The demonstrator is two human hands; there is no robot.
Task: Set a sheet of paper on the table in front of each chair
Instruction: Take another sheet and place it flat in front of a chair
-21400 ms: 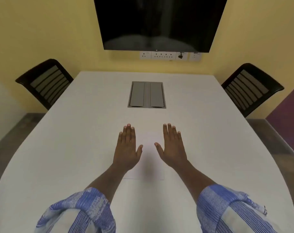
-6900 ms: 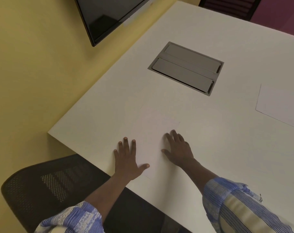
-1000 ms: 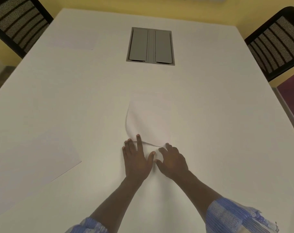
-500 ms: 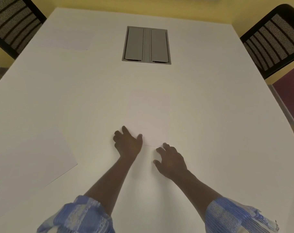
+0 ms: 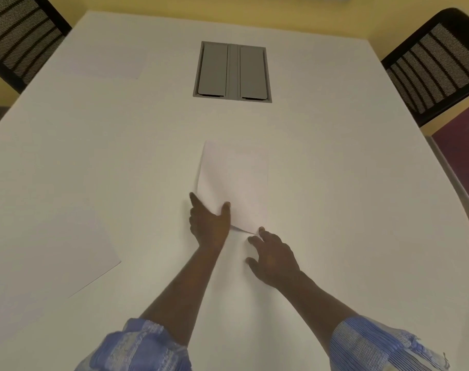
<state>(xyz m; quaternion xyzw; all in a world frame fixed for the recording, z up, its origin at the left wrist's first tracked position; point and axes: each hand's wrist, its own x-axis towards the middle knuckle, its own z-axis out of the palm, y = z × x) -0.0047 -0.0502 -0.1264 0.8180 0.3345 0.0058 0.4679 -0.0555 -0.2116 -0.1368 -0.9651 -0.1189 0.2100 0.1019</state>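
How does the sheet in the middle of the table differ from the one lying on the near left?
The middle sheet curls up off the table along its near left edge; the near-left sheet lies flat. The left hand pinches the middle sheet, and the right hand sits by its near corner; nothing touches the near-left sheet. The middle sheet lies straight ahead; the near-left sheet is turned askew. Both are plain white.

One worktop [image 5: 335, 183] carries three paper sheets: centre sheet [image 5: 236, 180], left-edge sheet [image 5: 48, 250], far-left-corner sheet [image 5: 107, 66]. Two chairs: left chair [image 5: 21, 36], right chair [image 5: 437, 68]. One grey hatch [image 5: 232, 72], two lids [image 5: 213, 69].
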